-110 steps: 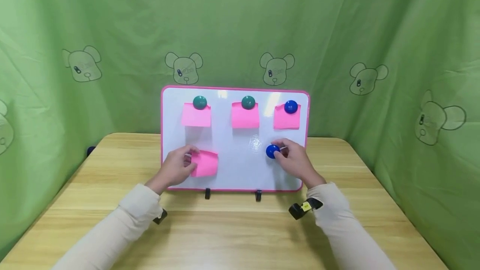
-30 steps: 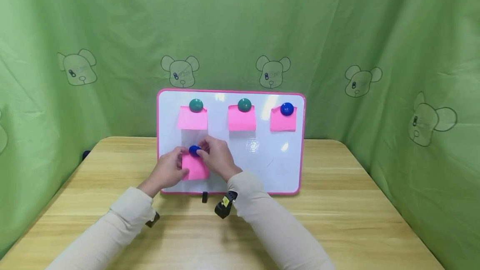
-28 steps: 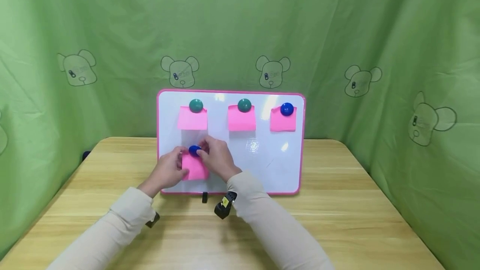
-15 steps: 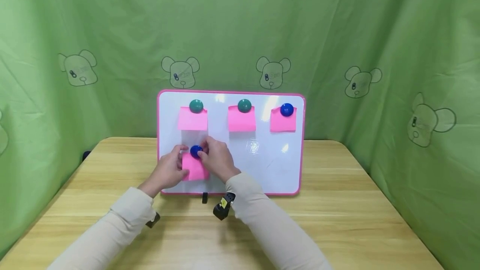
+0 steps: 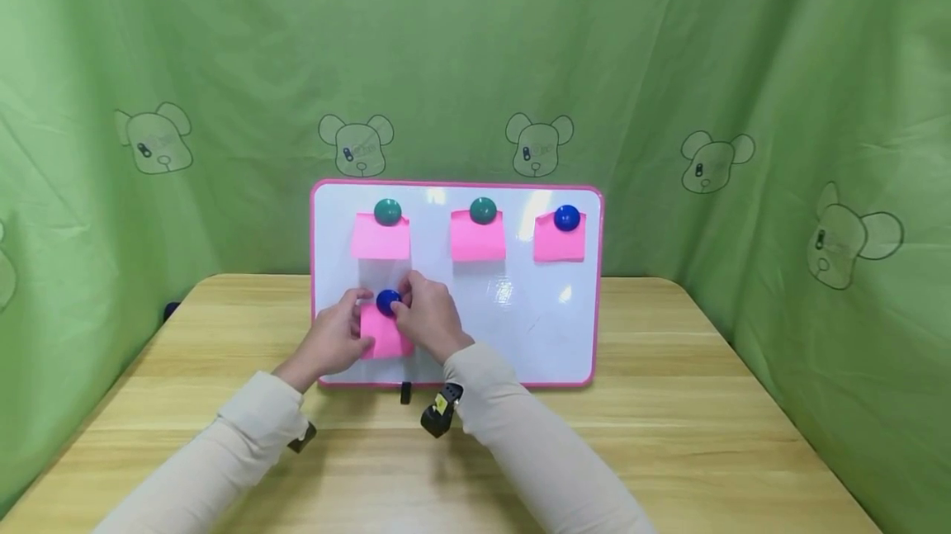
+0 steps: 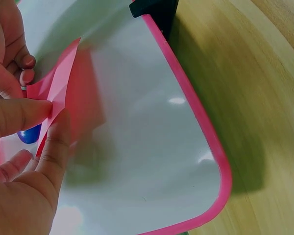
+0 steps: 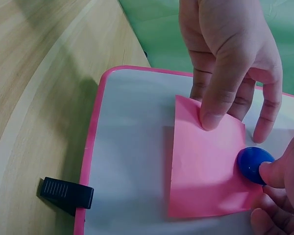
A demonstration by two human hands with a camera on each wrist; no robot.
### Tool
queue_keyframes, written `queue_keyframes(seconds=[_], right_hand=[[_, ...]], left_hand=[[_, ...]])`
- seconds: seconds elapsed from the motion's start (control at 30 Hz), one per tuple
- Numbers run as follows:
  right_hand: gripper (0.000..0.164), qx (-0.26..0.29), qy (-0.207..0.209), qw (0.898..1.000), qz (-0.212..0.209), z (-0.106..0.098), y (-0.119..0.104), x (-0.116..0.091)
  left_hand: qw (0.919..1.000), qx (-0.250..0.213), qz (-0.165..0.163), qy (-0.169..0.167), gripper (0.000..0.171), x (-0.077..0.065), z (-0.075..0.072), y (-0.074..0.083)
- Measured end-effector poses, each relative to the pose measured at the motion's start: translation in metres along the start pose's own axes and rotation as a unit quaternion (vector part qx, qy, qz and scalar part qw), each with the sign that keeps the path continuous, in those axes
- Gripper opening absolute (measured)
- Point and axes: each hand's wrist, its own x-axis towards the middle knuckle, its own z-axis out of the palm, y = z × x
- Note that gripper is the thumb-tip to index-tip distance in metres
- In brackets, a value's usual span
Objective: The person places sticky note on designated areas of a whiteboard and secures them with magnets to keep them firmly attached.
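A pink sticky note (image 5: 385, 337) stands against the lower left of a whiteboard (image 5: 513, 344) with a pink frame. My left hand (image 5: 338, 334) pinches its left edge between thumb and fingers; in the left wrist view the note (image 6: 63, 81) bends away from the board. My right hand (image 5: 431, 315) pinches a round blue magnet (image 5: 389, 302) over the note's top edge. The right wrist view shows the magnet (image 7: 251, 161) overlapping the note, its right side under my thumb. Whether it lies flat on the board I cannot tell.
Higher on the board, two green magnets (image 5: 388, 212) and one blue magnet (image 5: 567, 218) each hold a pink note. Black clip feet (image 5: 405, 393) support the board on the wooden table (image 5: 669, 402). A green curtain (image 5: 461, 39) surrounds it.
My right hand has brought the blue magnet leftward from the board's right side onto the note's top edge. Over the last second the magnet has tilted flatter and dipped slightly. My left hand keeps its hold.
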Motion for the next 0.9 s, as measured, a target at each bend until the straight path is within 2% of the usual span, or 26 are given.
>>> queue_keyframes(seconds=[0.33, 0.53, 0.9], right_hand=[[0.016, 0.000, 0.000, 1.000, 0.011, 0.003, 0.002, 0.000], [0.014, -0.004, -0.001, 1.000, 0.001, 0.001, 0.003, 0.001], [0.015, 0.022, -0.003, 1.000, -0.015, -0.012, 0.011, -0.009]], left_hand=[[0.9999, 0.006, -0.008, -0.010, 0.066, 0.002, 0.000, 0.001], [0.9999, 0.012, -0.002, -0.012, 0.064, 0.003, -0.001, 0.001], [0.9998, 0.016, -0.005, -0.012, 0.058, -0.009, -0.004, -0.002]])
